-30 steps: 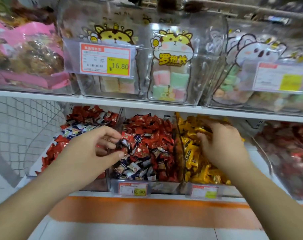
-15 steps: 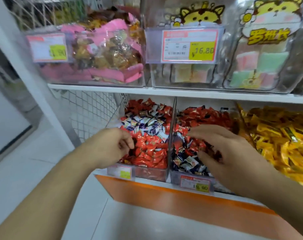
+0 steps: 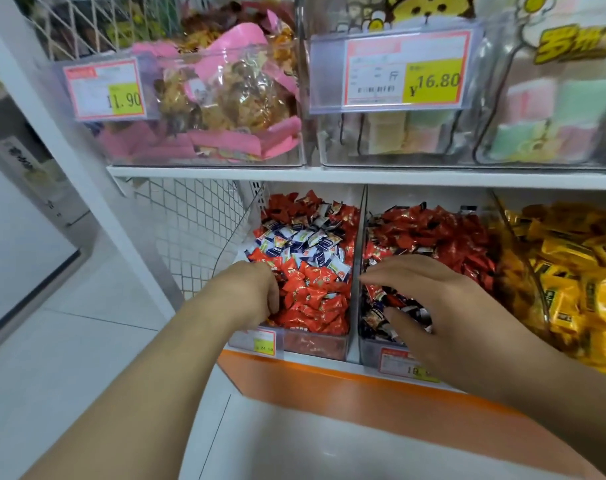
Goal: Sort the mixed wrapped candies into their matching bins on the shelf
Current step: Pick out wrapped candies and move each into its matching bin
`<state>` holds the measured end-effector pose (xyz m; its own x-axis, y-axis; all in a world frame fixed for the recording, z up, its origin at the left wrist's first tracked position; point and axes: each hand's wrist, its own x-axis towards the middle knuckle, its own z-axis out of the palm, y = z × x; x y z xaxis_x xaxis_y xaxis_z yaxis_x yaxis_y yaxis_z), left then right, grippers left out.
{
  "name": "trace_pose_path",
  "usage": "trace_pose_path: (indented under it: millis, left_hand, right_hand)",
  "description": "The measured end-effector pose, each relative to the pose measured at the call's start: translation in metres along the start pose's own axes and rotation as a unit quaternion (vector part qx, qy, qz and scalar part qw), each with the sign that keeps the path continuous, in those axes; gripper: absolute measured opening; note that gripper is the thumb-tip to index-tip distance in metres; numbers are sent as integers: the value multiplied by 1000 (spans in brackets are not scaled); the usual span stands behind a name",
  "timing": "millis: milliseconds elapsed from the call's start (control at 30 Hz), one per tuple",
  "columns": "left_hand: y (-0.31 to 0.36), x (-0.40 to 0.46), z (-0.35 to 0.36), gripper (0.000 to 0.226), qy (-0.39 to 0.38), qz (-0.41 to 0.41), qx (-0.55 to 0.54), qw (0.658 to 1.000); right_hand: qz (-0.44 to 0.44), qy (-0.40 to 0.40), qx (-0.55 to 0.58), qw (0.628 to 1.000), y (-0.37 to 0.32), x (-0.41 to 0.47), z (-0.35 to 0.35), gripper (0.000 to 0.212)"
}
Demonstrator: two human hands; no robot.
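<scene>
Much remains: blue candies point(image 3: 305, 244) lie among reds in the left bin point(image 3: 315, 344). Your left hand point(image 3: 253, 292) curls there, contents unclear; your right hand point(image 3: 433, 306) hovers spread over the middle bin point(image 3: 370, 351).

The left hand point(image 3: 256, 292) curls into the left bin point(image 3: 315, 346) of red and white-blue candies point(image 3: 308, 268), while the right hand point(image 3: 443, 306) spreads over the middle bin point(image 3: 370, 351) beside yellow candies point(image 3: 571, 271).

Up top, a clear plastic bin point(image 3: 204, 109) of pink-wrapped snacks wears an orange-and-yellow price tag reading 11.90 point(image 3: 106, 89). Beside it, a 16.80 tag point(image 3: 405, 69). White wire mesh panel point(image 3: 187, 223) at left, pale tiled floor point(image 3: 69, 341) below.
</scene>
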<state>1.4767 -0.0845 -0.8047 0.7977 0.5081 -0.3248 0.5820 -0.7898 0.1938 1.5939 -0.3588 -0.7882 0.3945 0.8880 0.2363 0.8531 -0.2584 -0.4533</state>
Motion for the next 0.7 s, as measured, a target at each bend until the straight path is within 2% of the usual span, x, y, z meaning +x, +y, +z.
trace_pose_path:
  millis: [167,333,433,700]
  left_hand:
    - [5,5,6,39,42,-35,31,998]
    - [4,-1,5,40,52,-25,29,998]
    - [4,-7,1,32,65,-15,10,998]
    - [11,-30,-19,25,179,18,-95,979]
  right_hand:
    - [8,5,-3,1000,2,-6,-8,50]
    - [13,10,-6,1000,4,-12,-14,48]
    - [13,8,-6,1000,5,-13,-16,49]
    - [22,4,-21,1000,5,-12,-15,51]
